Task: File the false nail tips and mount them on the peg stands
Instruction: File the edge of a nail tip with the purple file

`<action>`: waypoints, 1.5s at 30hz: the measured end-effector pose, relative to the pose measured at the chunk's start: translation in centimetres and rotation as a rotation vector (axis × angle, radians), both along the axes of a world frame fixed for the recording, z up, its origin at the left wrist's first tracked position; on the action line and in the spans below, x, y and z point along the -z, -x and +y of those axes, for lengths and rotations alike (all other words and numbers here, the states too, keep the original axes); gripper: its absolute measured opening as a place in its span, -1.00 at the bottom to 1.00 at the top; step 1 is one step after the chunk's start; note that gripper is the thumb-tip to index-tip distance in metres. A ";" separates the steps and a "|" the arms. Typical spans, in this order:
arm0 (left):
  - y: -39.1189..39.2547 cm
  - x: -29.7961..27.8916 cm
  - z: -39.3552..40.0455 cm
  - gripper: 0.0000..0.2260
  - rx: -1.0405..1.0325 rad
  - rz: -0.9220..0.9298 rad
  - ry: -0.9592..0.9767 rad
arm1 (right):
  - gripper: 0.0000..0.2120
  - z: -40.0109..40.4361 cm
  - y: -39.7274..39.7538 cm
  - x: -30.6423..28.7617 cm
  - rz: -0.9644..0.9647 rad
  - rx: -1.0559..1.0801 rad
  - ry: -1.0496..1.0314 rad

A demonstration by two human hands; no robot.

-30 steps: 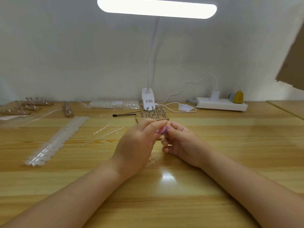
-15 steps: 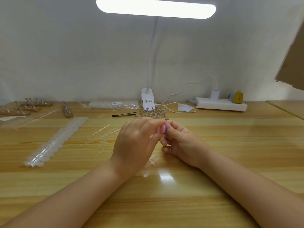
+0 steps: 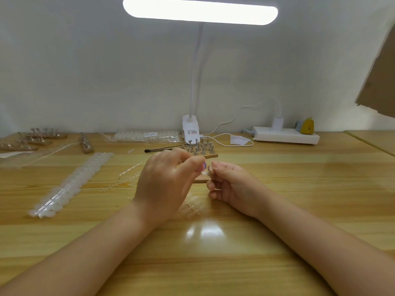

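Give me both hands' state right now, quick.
Left hand: fingers curled, pinching a small purple file.
Right hand: fingers curled, pinching a small clear nail tip, blurred.

Peg stand (image 3: 199,147) stands behind both hands; nail strip (image 3: 70,184) lies left.

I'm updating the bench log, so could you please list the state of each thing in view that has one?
Desk lamp: switched on.
Left hand: pinching a small purple-and-pink file.
Right hand: fingers curled, pinching something small; too blurred to identify.
Peg stand: upright, pegs bare.
White plug: plugged into the power strip.
Nail tip strip: lying flat, untouched.
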State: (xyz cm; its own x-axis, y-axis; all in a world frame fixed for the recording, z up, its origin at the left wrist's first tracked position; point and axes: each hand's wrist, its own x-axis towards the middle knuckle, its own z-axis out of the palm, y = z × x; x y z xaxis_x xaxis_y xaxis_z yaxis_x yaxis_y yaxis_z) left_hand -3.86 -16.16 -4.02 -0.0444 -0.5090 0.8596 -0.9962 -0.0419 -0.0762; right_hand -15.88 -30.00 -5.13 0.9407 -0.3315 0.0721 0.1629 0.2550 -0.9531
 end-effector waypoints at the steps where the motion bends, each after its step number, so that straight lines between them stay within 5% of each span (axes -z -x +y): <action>1: 0.2 0.0 -0.1 -0.88 0.022 -0.028 0.017 | -0.86 0.0 -0.1 0.1 0.002 0.000 0.012; 4: 1.3 0.2 -0.6 -0.87 0.081 -0.164 0.027 | -0.92 0.1 -0.1 0.2 0.010 -0.004 0.052; 9: -0.5 0.0 0.2 -0.87 -0.020 -0.031 -0.021 | -0.86 0.0 0.2 -0.1 -0.014 -0.037 0.006; 14: 1.1 0.2 -0.6 -0.88 0.157 -0.118 0.031 | -0.88 -0.2 0.1 0.2 0.004 -0.058 0.041; 29: 0.3 0.4 0.0 -0.75 0.052 0.286 0.017 | -0.87 0.1 0.1 0.1 -0.053 0.009 -0.007; 45: 0.7 0.5 -0.3 -0.83 0.020 0.181 0.012 | -0.90 0.0 0.0 0.2 -0.044 0.060 -0.059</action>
State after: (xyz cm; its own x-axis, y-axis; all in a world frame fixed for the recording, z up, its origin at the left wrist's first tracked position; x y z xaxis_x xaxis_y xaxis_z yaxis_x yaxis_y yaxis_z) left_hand -4.61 -16.46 -4.49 0.1017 -0.4997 0.8602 -0.9943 -0.0221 0.1047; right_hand -15.84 -30.00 -5.33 0.9154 -0.3922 0.0912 0.2206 0.2990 -0.9284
